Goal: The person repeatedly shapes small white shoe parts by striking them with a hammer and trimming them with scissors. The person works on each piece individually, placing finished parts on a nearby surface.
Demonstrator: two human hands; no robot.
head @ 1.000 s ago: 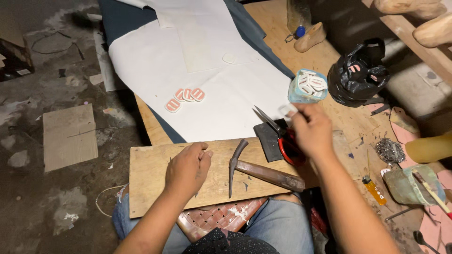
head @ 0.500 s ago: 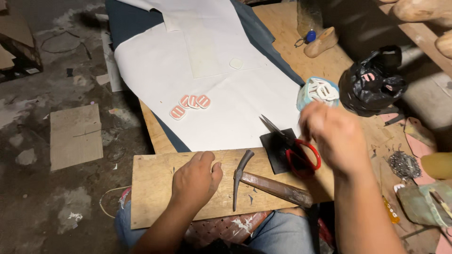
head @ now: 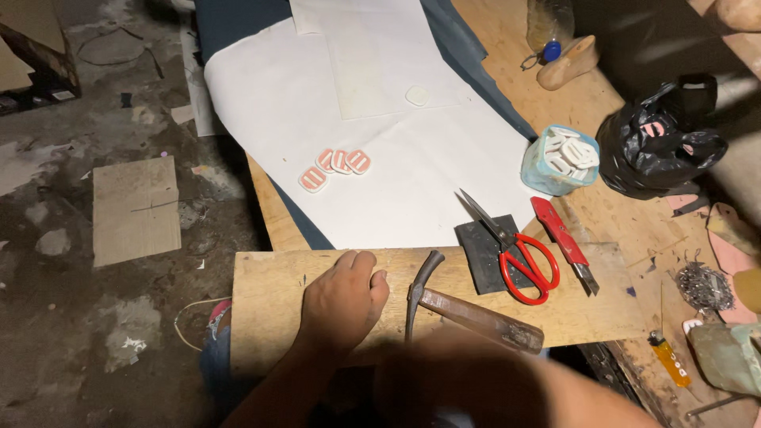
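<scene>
Left hand is resting on the wooden board at the near edge of the table, fingers curled loosely, grasping nothing. The hammer is lying just beside that hand, to its right, not touching; its long axis is running along the board, head toward the hand, handle pointing away right. Right hand is not showing clearly, only a blurred arm low in view, so its fingers can't be judged. Left hand is nearer. Red scissors are sitting further right.
</scene>
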